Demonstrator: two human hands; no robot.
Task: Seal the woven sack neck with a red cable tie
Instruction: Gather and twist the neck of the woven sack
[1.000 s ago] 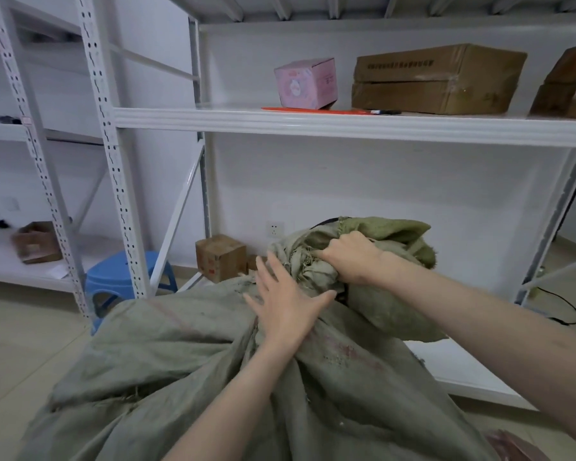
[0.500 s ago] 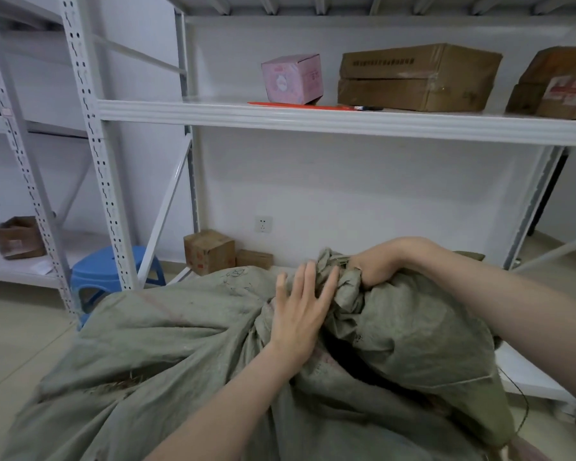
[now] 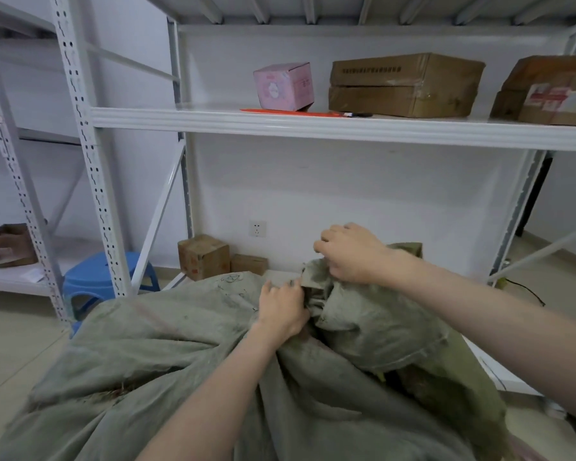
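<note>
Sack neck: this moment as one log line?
left hand grips sack neck | right hand holds bunched top | red cable tie on shelf, unused

I count: 1 sack (image 3: 186, 344), 2 hands (image 3: 281, 311) (image 3: 350, 254), 1 red cable tie (image 3: 286, 111), 1 pink box (image 3: 283, 86), 1 stool (image 3: 97, 277), 2 floor cartons (image 3: 203, 257) (image 3: 249, 264)

Both forearms are bare and extended forward. The left forearm (image 3: 213, 387) runs up from below to a straight wrist. The left hand (image 3: 281, 309) lies back uppermost, with its fingers curled round gathered cloth of the woven sack (image 3: 373, 321). The right forearm (image 3: 479, 311) slants in from the right toward the left hand. The right hand (image 3: 350, 254), knuckles up, sits just beyond and to the right of the left hand, its fingers curled downward and pinching the same bunched cloth. The hands are near but apart, with cloth between them.
</note>
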